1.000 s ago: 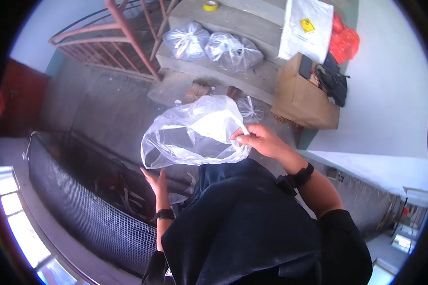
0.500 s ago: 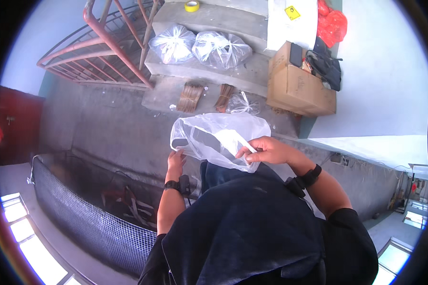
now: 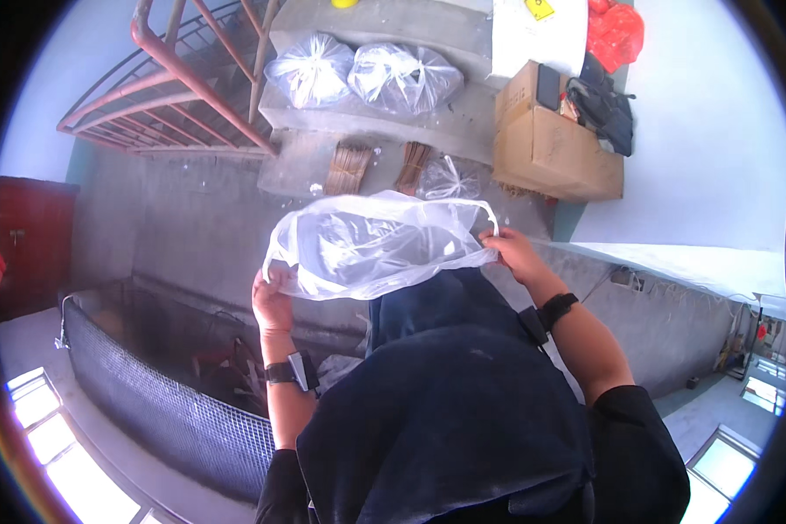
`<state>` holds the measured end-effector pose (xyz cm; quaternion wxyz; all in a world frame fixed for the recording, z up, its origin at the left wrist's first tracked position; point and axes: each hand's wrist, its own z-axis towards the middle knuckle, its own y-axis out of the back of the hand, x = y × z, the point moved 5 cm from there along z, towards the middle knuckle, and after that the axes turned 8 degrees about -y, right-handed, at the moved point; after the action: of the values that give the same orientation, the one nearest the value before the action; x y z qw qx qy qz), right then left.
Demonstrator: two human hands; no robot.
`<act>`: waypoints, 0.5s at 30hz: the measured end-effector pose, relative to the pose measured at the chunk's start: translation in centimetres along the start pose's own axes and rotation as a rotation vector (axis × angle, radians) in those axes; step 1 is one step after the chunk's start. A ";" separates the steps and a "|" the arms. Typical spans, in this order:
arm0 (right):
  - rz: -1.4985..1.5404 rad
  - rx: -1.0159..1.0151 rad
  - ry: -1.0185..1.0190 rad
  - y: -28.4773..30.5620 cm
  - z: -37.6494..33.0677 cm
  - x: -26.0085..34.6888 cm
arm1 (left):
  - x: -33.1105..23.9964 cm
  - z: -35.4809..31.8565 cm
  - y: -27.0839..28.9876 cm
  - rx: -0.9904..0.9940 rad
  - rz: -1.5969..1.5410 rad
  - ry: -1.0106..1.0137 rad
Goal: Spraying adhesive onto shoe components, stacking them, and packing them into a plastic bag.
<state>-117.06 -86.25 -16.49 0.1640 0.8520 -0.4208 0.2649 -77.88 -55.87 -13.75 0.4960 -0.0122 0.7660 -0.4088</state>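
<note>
A clear plastic bag (image 3: 358, 278) is stretched between my hands, its mouth spread wide and facing up. My left hand (image 3: 273, 301) grips the bag's left edge near a handle loop. At the other end, my right hand (image 3: 513, 253) pinches the rim by the right handle. Through the thin film the bag shows only folds of plastic. Beyond it, on the lowest step, lie two tied bundles of thin brown strips, a wider bundle (image 3: 349, 168) and a narrower bundle (image 3: 412, 168). Beside them sits a small knotted clear bag (image 3: 448, 179).
Two filled, tied clear bags (image 3: 313, 72) stand on the step above. A cardboard box (image 3: 546, 148) holding a phone (image 3: 548, 86) and a black bag (image 3: 604, 109) is at the right wall. A red railing (image 3: 196, 79) rises at left; a mesh-sided enclosure (image 3: 166, 393) is near left.
My hands have moved apart, the left one outward to the left and the right one a little to the right. The bag's mouth has opened wider between them.
</note>
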 end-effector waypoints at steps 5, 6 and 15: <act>-0.076 0.136 -0.091 -4.2 5.5 -0.5 | -1.5 0.8 -1.6 0.026 0.429 0.102; -0.104 0.164 -0.124 -5.1 6.9 -0.6 | -1.7 1.1 -1.7 0.004 0.621 0.122; -0.317 0.251 -0.252 -10.6 19.5 -2.2 | -0.3 3.9 -3.9 -0.069 0.922 0.166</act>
<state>-103.55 -88.33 -34.09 0.0424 0.9475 -0.2627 0.1776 -76.23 -60.73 -11.74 0.5621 0.3458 0.7418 -0.1197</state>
